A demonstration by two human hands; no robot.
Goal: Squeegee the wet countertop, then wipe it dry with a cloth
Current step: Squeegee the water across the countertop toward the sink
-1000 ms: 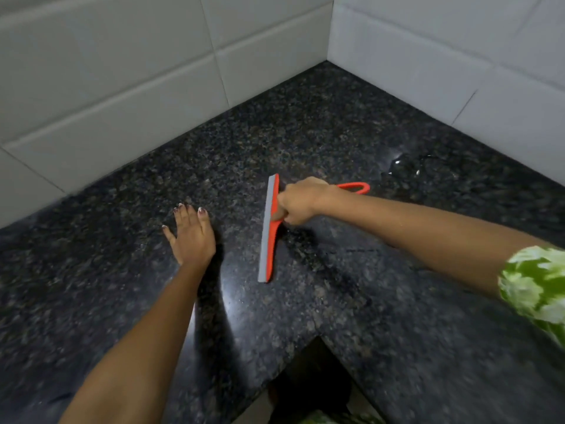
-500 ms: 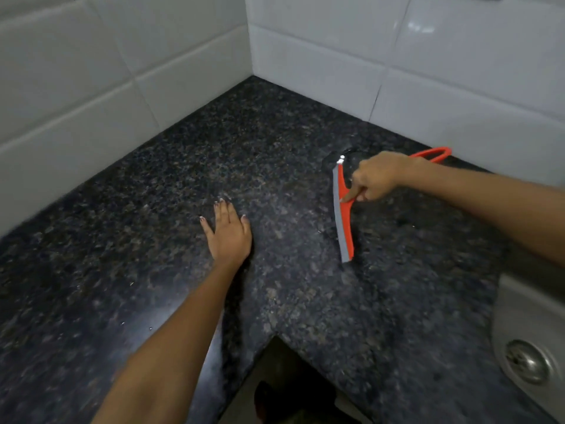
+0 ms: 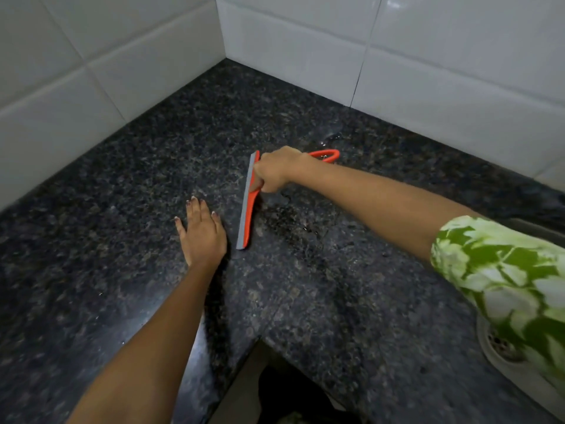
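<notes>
**Squeegee stage under way, cloth nowhere in sight**

We are in the first half of the job. Our right hand (image 3: 273, 169) is closed around the handle of the orange squeegee (image 3: 248, 206), fingers curled tight near the head, with the handle's loop poking out behind the wrist. The grey blade lies on the dark granite countertop (image 3: 122, 209), running roughly from the back toward us, just beside our left hand (image 3: 201, 232), which rests flat and open, fingers spread, holding nothing.

How much is done is hard for us to judge. A small puddle (image 3: 331, 134) glistens near the right wall behind the squeegee, and a darker wet-looking patch sits just right of the blade, so we judge that side not yet cleared. Left of the blade the stone looks duller, though we cannot tell for sure that it is dry. No cloth shows anywhere, so the wiping step is all still ahead.

For room to move, tiled walls (image 3: 290, 41) close the corner at the back and on both sides. The counter's front edge cuts inward close to us. A sink (image 3: 501, 347) sits at the lower right, partly behind our sleeve (image 3: 504, 276), and we judge it the natural place to push water
</notes>
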